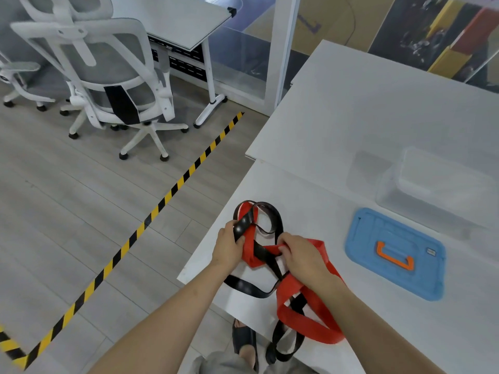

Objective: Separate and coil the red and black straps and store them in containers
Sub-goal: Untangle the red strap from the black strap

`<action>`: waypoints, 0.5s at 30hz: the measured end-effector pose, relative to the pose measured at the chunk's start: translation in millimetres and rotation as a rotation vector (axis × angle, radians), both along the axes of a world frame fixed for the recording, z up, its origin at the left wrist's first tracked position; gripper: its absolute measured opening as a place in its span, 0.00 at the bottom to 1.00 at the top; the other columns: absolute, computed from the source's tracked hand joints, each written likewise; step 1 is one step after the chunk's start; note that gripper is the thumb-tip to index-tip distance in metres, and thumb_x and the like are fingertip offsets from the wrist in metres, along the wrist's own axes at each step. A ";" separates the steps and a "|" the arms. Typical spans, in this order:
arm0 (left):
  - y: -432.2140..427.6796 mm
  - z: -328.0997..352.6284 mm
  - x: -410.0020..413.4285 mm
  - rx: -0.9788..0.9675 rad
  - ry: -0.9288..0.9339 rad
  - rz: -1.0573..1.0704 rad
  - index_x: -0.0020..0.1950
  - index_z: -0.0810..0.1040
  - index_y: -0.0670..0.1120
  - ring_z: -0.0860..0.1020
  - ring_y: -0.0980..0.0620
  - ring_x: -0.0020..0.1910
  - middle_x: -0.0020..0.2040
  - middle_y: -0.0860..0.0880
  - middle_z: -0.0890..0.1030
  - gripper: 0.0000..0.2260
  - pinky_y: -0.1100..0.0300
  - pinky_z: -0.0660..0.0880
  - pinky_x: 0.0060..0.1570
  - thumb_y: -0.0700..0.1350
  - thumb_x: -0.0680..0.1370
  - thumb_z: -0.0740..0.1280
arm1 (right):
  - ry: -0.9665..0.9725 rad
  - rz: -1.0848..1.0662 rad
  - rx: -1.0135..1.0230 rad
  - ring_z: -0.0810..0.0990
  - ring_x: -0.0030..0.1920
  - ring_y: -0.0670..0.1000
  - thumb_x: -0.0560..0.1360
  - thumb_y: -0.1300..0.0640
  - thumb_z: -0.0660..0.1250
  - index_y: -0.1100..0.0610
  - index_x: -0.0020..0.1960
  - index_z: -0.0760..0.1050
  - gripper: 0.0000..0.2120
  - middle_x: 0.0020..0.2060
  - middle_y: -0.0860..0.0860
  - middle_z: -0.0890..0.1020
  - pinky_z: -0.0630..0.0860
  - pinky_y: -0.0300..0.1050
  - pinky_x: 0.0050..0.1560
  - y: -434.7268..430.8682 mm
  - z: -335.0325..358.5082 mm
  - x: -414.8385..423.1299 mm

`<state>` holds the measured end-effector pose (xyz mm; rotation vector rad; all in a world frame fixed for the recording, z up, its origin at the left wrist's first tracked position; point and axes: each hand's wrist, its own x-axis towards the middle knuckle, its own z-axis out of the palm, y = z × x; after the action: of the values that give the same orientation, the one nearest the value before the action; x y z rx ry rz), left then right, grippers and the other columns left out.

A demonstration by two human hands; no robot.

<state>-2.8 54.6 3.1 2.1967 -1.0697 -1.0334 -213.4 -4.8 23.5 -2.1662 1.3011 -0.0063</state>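
A red strap (pixel 303 313) and a black strap (pixel 244 287) lie tangled together at the near left corner of the white table (pixel 351 125). My left hand (pixel 228 245) grips a black length near the upper loops. My right hand (pixel 299 253) pinches a fold of the red strap where it crosses the black one. Loops of both straps hang over the table's front edge. A clear plastic container (pixel 432 190) stands at the right, and its blue lid (pixel 395 253) with an orange handle lies flat in front of it.
The table edge runs diagonally beside my left forearm; wood floor with yellow-black tape (pixel 162 203) lies to the left. A white office chair (pixel 108 76) and another desk (pixel 183 20) stand further back. A sandalled foot (pixel 244 344) shows below the table edge.
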 end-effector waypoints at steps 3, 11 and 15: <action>-2.9 10.0 -1.6 -0.036 0.025 -0.011 0.80 0.63 0.51 0.76 0.47 0.65 0.66 0.47 0.74 0.25 0.49 0.75 0.66 0.43 0.84 0.65 | -0.037 -0.065 0.036 0.78 0.46 0.48 0.84 0.52 0.62 0.45 0.51 0.72 0.04 0.44 0.46 0.81 0.75 0.47 0.48 7.1 12.1 -10.1; 2.3 6.7 -4.9 -0.198 0.090 -0.052 0.68 0.77 0.59 0.76 0.50 0.64 0.64 0.48 0.78 0.22 0.55 0.72 0.70 0.37 0.81 0.59 | -0.278 -0.347 -0.033 0.80 0.49 0.44 0.86 0.55 0.60 0.44 0.54 0.72 0.06 0.47 0.43 0.81 0.72 0.37 0.48 20.5 32.9 -19.5; -4.1 -6.0 -9.6 -0.078 0.215 -0.083 0.64 0.79 0.64 0.81 0.49 0.58 0.57 0.52 0.83 0.17 0.40 0.77 0.64 0.68 0.81 0.61 | -0.258 -0.236 -0.037 0.78 0.51 0.44 0.86 0.55 0.61 0.42 0.54 0.71 0.08 0.48 0.42 0.81 0.71 0.39 0.51 21.1 32.5 -24.1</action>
<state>-12.4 50.5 -2.9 1.9435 -1.0904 -1.2119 -237.4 16.3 56.0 -1.9527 1.4029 -0.3941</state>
